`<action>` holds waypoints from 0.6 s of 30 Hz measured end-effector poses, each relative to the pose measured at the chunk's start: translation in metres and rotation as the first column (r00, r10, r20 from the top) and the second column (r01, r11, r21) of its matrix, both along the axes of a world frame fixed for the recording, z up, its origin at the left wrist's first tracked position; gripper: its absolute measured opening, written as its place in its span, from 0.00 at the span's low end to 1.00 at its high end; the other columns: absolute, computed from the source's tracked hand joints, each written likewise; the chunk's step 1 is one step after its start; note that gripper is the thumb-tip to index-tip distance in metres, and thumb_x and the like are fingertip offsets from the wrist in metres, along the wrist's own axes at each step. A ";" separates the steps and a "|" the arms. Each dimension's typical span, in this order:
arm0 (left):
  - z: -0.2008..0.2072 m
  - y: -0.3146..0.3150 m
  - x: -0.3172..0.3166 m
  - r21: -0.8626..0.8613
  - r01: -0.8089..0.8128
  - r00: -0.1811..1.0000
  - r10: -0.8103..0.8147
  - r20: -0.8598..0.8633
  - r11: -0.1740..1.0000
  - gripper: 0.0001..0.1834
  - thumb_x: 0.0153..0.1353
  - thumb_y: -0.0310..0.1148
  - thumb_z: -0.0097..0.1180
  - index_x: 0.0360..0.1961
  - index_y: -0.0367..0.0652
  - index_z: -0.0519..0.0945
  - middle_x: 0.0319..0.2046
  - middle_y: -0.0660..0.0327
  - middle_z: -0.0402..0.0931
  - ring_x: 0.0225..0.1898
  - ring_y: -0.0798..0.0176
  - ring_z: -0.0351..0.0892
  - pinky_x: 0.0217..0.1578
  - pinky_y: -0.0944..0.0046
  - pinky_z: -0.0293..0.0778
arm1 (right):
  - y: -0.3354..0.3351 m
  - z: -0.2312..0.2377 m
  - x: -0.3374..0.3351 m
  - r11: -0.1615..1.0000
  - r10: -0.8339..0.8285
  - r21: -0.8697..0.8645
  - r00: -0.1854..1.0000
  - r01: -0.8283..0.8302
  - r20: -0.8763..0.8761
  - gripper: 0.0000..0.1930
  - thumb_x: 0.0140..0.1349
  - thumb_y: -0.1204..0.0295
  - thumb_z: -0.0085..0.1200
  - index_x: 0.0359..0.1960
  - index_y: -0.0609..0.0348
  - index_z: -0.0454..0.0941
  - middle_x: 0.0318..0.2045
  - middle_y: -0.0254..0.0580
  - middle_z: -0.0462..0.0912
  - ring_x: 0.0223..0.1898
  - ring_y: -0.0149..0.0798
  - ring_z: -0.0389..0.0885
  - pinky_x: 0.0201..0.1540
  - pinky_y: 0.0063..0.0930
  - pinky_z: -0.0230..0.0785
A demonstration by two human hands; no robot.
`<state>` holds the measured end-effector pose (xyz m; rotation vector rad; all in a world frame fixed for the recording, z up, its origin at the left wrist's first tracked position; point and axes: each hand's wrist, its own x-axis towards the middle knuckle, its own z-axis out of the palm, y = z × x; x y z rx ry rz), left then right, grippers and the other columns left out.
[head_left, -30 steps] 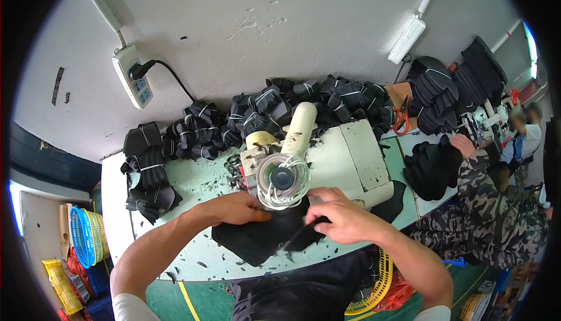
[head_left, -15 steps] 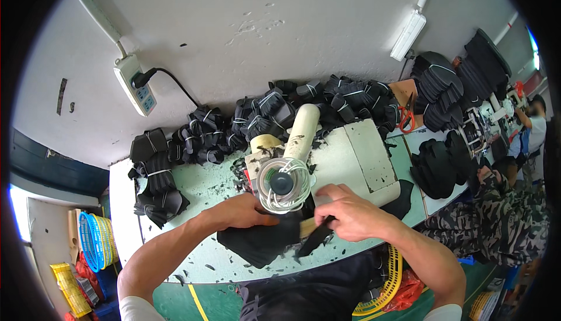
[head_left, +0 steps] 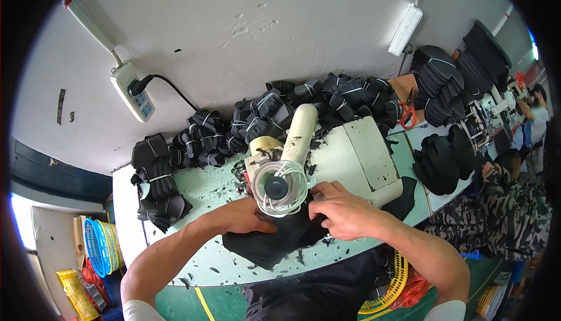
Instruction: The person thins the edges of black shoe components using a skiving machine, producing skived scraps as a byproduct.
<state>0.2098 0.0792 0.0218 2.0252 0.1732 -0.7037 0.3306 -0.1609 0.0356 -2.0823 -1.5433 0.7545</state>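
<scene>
Under the head of a cream sewing machine point(head_left: 301, 134) lies a black fabric piece point(head_left: 266, 244), spread over the table's front part. My left hand point(head_left: 246, 216) grips its left side, thumb across the top and other fingers partly hidden. On the right side my right hand point(head_left: 342, 211) is closed with bent fingers on the fabric's edge, close to the machine head. A coil of white thread or cord point(head_left: 295, 195) around a dark round knob point(head_left: 276, 187) hides the spot where the fabric meets the machine.
Tied bundles of black pieces point(head_left: 269, 105) line the wall. Orange-handled scissors point(head_left: 407, 113) lie at the back right. Black scraps litter the pale table point(head_left: 204, 189). A yellow basket point(head_left: 399, 280) stands below the front edge. A person in camouflage clothing point(head_left: 497, 221) sits to the right.
My right hand has moved slightly up to the fabric's right edge; the dark strip hanging from it no longer shows separately. The fabric now covers the tan part seen between my hands.
</scene>
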 end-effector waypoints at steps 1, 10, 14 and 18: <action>0.000 0.005 -0.002 -0.004 0.022 0.996 -0.022 -0.085 1.000 0.19 0.55 0.46 0.61 0.43 0.46 0.85 0.39 0.55 0.83 0.43 0.61 0.81 0.47 0.62 0.73 | 0.003 -0.003 -0.003 0.995 -0.039 -0.084 0.996 0.045 0.077 0.17 0.47 0.79 0.56 0.42 0.53 0.80 0.44 0.47 0.78 0.50 0.51 0.73 0.47 0.44 0.72; -0.005 -0.001 0.003 0.155 0.001 0.991 0.019 -0.129 0.988 0.21 0.55 0.46 0.62 0.46 0.45 0.83 0.41 0.54 0.82 0.43 0.60 0.80 0.47 0.62 0.72 | -0.007 0.015 0.011 0.951 -0.052 -0.306 0.998 0.038 -0.037 0.18 0.47 0.79 0.55 0.42 0.50 0.81 0.50 0.48 0.76 0.53 0.50 0.72 0.50 0.46 0.71; 0.006 0.002 0.006 -0.039 0.048 0.995 -0.051 -0.091 0.998 0.24 0.54 0.46 0.61 0.50 0.48 0.81 0.44 0.53 0.81 0.44 0.57 0.80 0.48 0.62 0.72 | 0.002 -0.005 0.008 0.999 0.047 -0.011 0.998 -0.047 -0.034 0.17 0.48 0.78 0.55 0.42 0.50 0.81 0.50 0.49 0.76 0.53 0.52 0.71 0.52 0.46 0.70; -0.006 0.009 -0.002 0.136 0.086 0.983 -0.061 -0.175 0.987 0.26 0.53 0.47 0.61 0.53 0.51 0.79 0.43 0.55 0.82 0.42 0.55 0.81 0.47 0.62 0.73 | 0.000 0.000 0.003 0.967 -0.090 -0.232 0.994 0.102 0.063 0.19 0.49 0.78 0.55 0.46 0.53 0.79 0.42 0.48 0.80 0.49 0.52 0.75 0.52 0.45 0.69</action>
